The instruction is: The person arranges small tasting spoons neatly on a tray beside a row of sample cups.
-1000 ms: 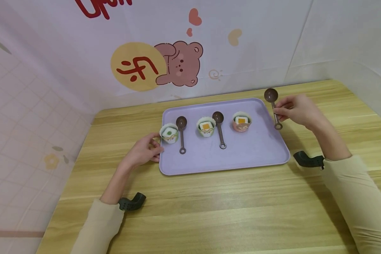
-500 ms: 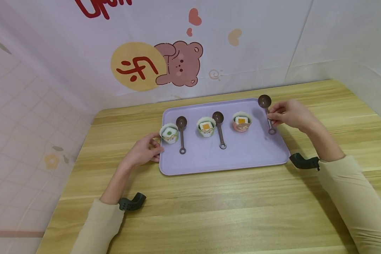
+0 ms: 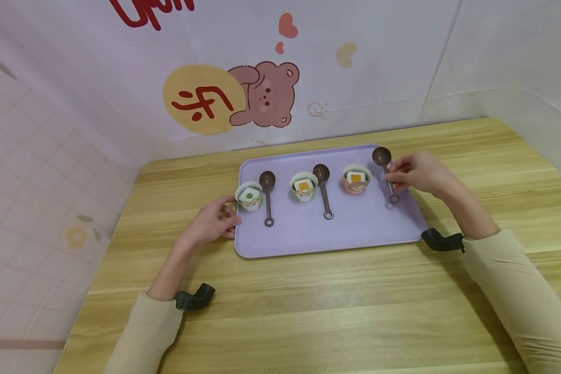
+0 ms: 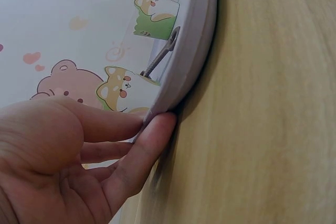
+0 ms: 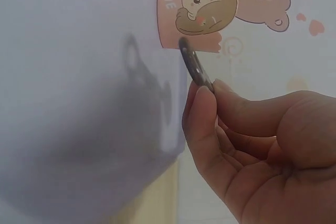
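Note:
My right hand (image 3: 421,174) pinches the handle of a brown measuring spoon (image 3: 382,156) over the right end of a lilac tray (image 3: 304,239). In the right wrist view, the spoon's handle end (image 5: 191,64) sticks out above its shadow, apart from the tray. With thumb and fingers, my left hand (image 3: 212,221) pinches the tray's left rim (image 4: 181,69). Three paper cups with white square pieces stand on the tray: a left cup (image 3: 250,196), a middle cup (image 3: 303,187) and a pink cup (image 3: 356,180). Beside the first two lie a left spoon (image 3: 268,197) and a middle spoon (image 3: 324,191).
The tray lies on a wood-grain table (image 3: 318,306). Behind it hangs a pale backdrop (image 3: 378,93) printed with a bear and hearts. Black curved wrist mounts stick out from both cuffs, the right mount (image 3: 441,240) close to the tray's front right corner.
My right hand has carried the spoon left and toward me, from beyond the tray's right edge to above the tray beside the pink cup. The left hand stays on the rim.

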Demonstrator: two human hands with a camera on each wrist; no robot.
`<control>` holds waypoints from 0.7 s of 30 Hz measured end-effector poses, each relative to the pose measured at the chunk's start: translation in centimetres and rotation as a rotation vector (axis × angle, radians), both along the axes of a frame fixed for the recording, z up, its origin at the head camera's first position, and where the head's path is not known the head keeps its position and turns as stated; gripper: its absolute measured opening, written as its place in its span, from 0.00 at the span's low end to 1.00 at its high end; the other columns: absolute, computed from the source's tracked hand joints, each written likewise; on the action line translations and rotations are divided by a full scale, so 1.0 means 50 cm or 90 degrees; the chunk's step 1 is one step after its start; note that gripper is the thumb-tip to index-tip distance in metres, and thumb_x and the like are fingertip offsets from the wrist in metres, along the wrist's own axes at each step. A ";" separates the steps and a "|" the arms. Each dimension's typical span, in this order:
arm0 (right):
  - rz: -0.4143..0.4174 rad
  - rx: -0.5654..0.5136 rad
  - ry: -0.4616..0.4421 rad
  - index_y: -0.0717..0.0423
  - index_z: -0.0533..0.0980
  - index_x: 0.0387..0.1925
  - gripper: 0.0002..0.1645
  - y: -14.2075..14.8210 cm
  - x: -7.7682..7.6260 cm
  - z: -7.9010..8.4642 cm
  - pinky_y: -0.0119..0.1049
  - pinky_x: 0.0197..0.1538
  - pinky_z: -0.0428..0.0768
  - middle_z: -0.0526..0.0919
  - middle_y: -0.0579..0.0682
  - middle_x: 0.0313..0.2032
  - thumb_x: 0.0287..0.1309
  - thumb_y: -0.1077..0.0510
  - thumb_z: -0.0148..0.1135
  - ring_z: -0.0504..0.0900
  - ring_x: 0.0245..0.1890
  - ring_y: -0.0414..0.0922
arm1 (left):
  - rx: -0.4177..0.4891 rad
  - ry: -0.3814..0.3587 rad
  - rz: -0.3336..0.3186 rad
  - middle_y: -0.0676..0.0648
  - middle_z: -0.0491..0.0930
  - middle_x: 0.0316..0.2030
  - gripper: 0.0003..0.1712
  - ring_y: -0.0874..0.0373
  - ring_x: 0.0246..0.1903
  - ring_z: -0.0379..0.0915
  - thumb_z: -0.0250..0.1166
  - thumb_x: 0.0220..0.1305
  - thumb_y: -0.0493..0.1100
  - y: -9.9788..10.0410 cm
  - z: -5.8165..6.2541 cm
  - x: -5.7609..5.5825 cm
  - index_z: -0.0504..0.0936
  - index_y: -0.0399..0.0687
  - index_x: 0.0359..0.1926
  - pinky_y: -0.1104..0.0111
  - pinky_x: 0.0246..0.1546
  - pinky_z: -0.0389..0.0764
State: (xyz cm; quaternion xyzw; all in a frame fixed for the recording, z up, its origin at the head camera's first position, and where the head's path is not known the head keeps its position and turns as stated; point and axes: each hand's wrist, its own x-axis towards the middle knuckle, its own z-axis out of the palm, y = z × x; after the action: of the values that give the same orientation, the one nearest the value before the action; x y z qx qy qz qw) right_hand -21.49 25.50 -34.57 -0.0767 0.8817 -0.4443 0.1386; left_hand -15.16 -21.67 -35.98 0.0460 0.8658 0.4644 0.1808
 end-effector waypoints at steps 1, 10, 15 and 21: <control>0.006 0.001 -0.005 0.79 0.72 0.46 0.14 -0.001 0.000 -0.001 0.36 0.35 0.89 0.82 0.53 0.32 0.69 0.67 0.60 0.85 0.26 0.41 | 0.000 0.000 0.000 0.35 0.74 0.45 0.33 0.55 0.27 0.81 0.60 0.72 0.31 0.000 0.000 0.000 0.59 0.32 0.73 0.64 0.32 0.90; 0.022 0.015 -0.025 0.79 0.72 0.45 0.14 -0.001 -0.004 -0.005 0.36 0.34 0.89 0.82 0.52 0.31 0.69 0.66 0.61 0.84 0.27 0.41 | 0.004 -0.002 0.002 0.34 0.74 0.45 0.32 0.55 0.27 0.81 0.60 0.72 0.30 0.001 0.001 0.001 0.60 0.32 0.72 0.64 0.32 0.90; 0.024 0.018 -0.033 0.79 0.72 0.45 0.15 -0.005 0.000 -0.002 0.36 0.35 0.89 0.83 0.53 0.31 0.69 0.66 0.61 0.85 0.27 0.41 | 0.004 -0.001 0.000 0.34 0.74 0.45 0.32 0.55 0.27 0.81 0.59 0.72 0.30 0.001 0.001 0.001 0.59 0.31 0.73 0.64 0.32 0.90; 0.027 0.025 -0.031 0.79 0.72 0.46 0.15 -0.004 -0.001 -0.004 0.35 0.35 0.89 0.83 0.55 0.32 0.69 0.66 0.61 0.85 0.27 0.42 | 0.002 0.001 -0.001 0.34 0.74 0.45 0.33 0.55 0.27 0.81 0.60 0.72 0.30 0.001 -0.001 0.001 0.59 0.32 0.73 0.64 0.32 0.90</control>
State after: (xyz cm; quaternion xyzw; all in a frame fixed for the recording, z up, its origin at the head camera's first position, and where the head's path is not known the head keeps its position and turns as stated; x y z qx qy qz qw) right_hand -21.55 25.29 -34.76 -0.0819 0.8848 -0.4255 0.1712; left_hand -15.09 -21.62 -36.04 0.0473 0.8651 0.4655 0.1807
